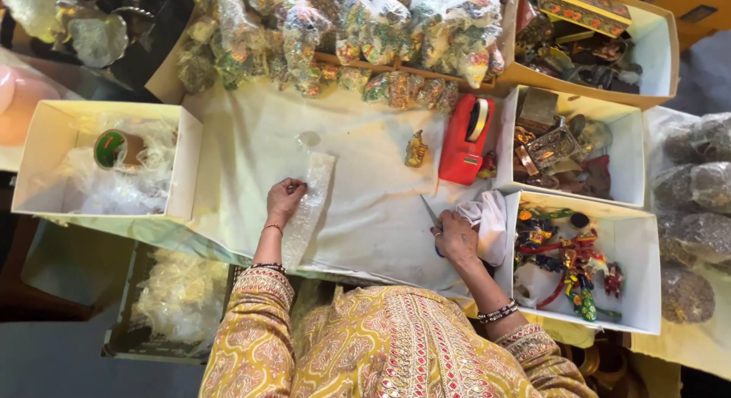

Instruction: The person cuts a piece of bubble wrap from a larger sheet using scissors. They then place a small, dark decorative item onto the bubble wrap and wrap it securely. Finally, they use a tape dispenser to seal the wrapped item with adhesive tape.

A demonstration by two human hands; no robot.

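From up here I see, far left, a white box point(46, 150) holding clear wrapping and a green roll of tape point(111, 149). Next to it lies the cloth-covered table point(365, 147). My left hand point(284, 199) is curled shut, fingertips pinching the upper part of a strip of bubble wrap point(311, 204) that lies flat on the cloth and runs down toward the table's near edge. Near the middle of the cloth stands a small golden figurine point(415, 149), apart from both hands, and just right of it a red tape dispenser point(465, 139). My right hand point(457, 236) is closed around a pair of scissors point(430, 212), the blade pointing up and left, with a white cloth point(487, 219) just beside it. Further right sit white boxes: one of metal trinkets point(567, 147), one of painted toy figures point(567, 261). Along the far edge runs a row of plastic-wrapped ornaments point(365, 32).
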